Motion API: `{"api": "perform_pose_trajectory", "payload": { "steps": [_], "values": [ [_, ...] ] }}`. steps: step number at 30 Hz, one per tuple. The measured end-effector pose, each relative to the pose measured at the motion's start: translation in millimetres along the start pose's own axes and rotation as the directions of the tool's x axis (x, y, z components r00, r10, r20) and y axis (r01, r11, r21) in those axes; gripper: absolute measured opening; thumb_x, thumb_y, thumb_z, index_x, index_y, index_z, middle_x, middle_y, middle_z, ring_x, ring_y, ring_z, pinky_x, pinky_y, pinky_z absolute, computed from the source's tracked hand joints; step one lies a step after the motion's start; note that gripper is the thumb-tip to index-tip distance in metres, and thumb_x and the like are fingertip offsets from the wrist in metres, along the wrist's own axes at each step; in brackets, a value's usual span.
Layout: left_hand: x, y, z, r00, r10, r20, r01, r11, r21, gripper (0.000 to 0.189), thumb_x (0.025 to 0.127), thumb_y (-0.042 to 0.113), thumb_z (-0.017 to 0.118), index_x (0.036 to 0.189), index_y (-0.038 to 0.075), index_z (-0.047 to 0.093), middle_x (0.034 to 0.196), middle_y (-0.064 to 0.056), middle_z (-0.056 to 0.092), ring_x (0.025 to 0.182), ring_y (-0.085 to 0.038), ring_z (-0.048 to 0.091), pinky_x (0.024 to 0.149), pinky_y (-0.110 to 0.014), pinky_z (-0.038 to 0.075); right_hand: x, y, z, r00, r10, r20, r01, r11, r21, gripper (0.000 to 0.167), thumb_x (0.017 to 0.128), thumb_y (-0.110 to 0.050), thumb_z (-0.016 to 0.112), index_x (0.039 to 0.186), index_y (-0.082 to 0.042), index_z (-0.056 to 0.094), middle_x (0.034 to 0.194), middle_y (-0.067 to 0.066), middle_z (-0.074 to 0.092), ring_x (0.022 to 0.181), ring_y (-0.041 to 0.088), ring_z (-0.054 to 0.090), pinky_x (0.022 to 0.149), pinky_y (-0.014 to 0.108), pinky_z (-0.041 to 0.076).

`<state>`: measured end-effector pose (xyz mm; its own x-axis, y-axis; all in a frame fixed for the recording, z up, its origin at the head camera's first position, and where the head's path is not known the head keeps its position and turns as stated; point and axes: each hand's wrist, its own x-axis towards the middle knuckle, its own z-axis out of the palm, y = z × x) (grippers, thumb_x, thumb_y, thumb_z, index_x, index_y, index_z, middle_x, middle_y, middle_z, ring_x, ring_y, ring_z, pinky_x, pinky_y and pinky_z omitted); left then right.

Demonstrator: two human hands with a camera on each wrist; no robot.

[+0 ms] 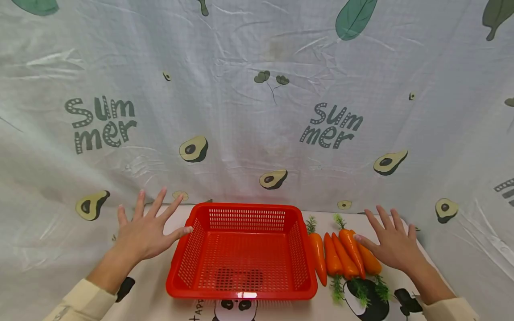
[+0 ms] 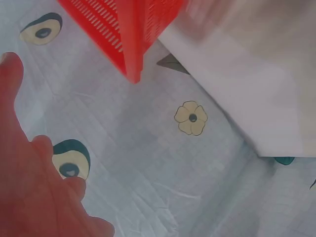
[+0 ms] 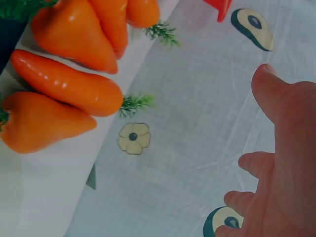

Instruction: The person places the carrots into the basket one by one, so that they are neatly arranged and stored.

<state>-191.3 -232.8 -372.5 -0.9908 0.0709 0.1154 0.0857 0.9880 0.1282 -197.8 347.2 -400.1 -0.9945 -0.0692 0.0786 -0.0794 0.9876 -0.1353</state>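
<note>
A red plastic basket (image 1: 241, 295) with slotted sides stands on the table, nothing inside it. To its left my left hand (image 1: 146, 234) hovers with fingers spread, the thumb close to the basket's rim. Several orange carrots (image 1: 332, 256) with green tops lie in a row along the basket's right side. My right hand (image 1: 395, 245) is held out, fingers spread, beside the rightmost carrot. In the right wrist view the hand (image 3: 291, 163) grips nothing, and carrots (image 3: 69, 84) lie apart from it. The left wrist view shows the left hand (image 2: 39, 182) below the basket's corner (image 2: 131, 44).
A pale cloth (image 1: 241, 111) printed with avocados and lettering hangs behind the table. The white tabletop (image 1: 154, 285) carries panda prints (image 1: 234, 310), partly under the basket and the carrot tops.
</note>
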Motion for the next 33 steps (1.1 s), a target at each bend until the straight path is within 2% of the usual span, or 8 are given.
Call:
{"api": "perform_pose_trajectory", "payload": {
  "steps": [8,12,17,24,33],
  "values": [
    [-5.3,-4.0,9.7,1.0,-0.002,0.022,0.002,1.0,0.005,0.096,0.09,0.084,0.046,0.166,0.031,0.023,0.174,-0.021,0.011,0.154,-0.063,-0.002,0.108,-0.091,-0.007,-3.8,6,8,1.0,-0.013,-0.013,0.013,1.0,0.013,0.093,0.095,-0.063,0.062,0.163,-0.011,0.025,0.167,0.033,0.016,0.152,0.061,0.004,0.109,0.089,-0.005],
    [-6.4,-1.6,15.3,1.0,-0.002,0.01,0.001,1.0,0.011,0.095,0.09,0.083,0.048,0.166,0.03,0.025,0.173,-0.022,0.014,0.155,-0.061,-0.001,0.11,-0.09,-0.005,-5.1,9,12,1.0,-0.008,-0.007,0.008,1.0,0.024,0.091,0.095,-0.06,0.063,0.162,-0.009,0.027,0.167,0.034,0.017,0.152,0.062,0.004,0.11,0.088,-0.004],
    [-6.9,-1.9,23.0,1.0,-0.002,0.005,0.002,1.0,0.013,0.095,0.09,0.081,0.05,0.165,0.028,0.027,0.173,-0.023,0.013,0.155,-0.06,-0.003,0.111,-0.088,-0.006,-4.4,12,19,1.0,0.01,0.023,-0.011,1.0,0.027,0.091,0.095,-0.059,0.063,0.161,-0.008,0.028,0.166,0.035,0.017,0.151,0.062,0.005,0.11,0.088,-0.002],
    [-9.7,-2.4,34.7,1.0,0.009,-0.001,-0.009,1.0,0.025,0.094,0.089,0.078,0.054,0.164,0.026,0.031,0.172,-0.023,0.017,0.155,-0.059,0.002,0.113,-0.088,-0.003,-6.8,20,28,0.998,0.031,0.046,-0.033,0.999,0.034,0.09,0.095,-0.058,0.065,0.161,-0.007,0.03,0.165,0.036,0.017,0.15,0.063,0.005,0.109,0.089,-0.002],
    [-12.9,-2.6,43.5,1.0,0.016,0.002,-0.016,1.0,-0.01,0.097,0.091,0.071,0.059,0.164,0.015,0.03,0.171,-0.026,0.018,0.156,-0.057,0.006,0.119,-0.081,0.001,-9.4,31,42,0.998,0.04,0.058,-0.042,0.998,0.041,0.088,0.096,-0.059,0.063,0.159,-0.006,0.033,0.164,0.037,0.018,0.149,0.064,0.008,0.107,0.09,0.002]
  ]
}}
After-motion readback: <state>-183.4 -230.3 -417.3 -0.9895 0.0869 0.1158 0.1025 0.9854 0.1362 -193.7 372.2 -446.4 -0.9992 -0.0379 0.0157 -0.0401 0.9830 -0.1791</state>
